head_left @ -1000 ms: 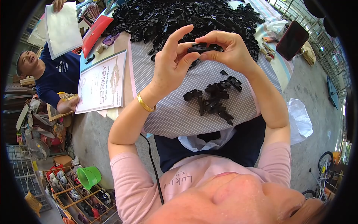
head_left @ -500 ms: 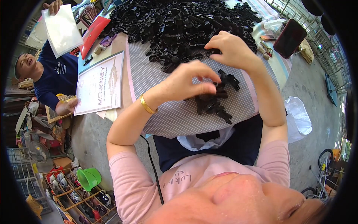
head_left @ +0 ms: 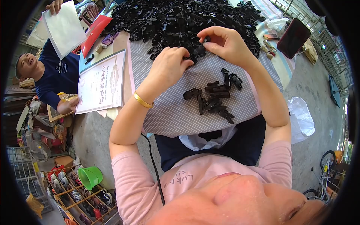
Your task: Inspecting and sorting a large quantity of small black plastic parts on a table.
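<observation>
A big heap of small black plastic clips [head_left: 172,18] covers the far side of the table. At its near edge, my left hand [head_left: 168,63] has thumb and fingers closed on a black plastic clip. Close by on the right, my right hand [head_left: 225,44] pinches a small black plastic piece [head_left: 206,39] between thumb and forefinger. Whether the two pieces touch is hard to make out against the dark heap. Nearer to me, a loose little pile of similar clips [head_left: 215,92] lies on the dotted grey tablecloth [head_left: 168,116].
At the left a person [head_left: 62,78] holds a printed certificate sheet [head_left: 101,82] and a clear plastic sleeve [head_left: 64,30]. A red folder [head_left: 95,35] rests beside them. A dark phone [head_left: 293,38] stands at the right edge. A white bag [head_left: 300,120] hangs beyond my right arm.
My left hand has moved from above the small pile up to the heap, and a clip now lies at that pile's left. My right hand has shifted slightly left.
</observation>
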The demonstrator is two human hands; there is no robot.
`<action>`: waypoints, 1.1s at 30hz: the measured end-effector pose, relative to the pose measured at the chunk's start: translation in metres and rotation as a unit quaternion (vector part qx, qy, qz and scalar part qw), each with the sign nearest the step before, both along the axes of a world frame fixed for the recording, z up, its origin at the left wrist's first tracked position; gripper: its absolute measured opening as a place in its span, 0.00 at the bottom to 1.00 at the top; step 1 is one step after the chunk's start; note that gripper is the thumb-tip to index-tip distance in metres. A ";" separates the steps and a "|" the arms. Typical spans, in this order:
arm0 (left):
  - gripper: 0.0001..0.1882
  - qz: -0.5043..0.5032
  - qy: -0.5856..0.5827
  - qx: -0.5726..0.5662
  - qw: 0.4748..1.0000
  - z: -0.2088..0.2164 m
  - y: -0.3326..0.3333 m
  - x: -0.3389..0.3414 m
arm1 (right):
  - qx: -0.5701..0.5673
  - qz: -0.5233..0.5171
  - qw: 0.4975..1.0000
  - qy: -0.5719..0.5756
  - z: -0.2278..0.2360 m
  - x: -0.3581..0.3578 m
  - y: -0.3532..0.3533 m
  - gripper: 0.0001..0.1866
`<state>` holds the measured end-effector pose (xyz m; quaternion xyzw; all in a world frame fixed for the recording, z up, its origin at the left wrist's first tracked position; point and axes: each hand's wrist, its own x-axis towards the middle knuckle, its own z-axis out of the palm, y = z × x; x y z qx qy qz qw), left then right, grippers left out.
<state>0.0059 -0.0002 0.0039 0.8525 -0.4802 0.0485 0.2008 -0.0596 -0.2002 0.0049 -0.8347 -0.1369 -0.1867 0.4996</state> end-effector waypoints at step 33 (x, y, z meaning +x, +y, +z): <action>0.14 -0.007 0.586 -0.328 0.741 0.002 -0.001 0.016 | -0.057 0.001 0.990 -0.129 -0.004 0.001 0.021 0.12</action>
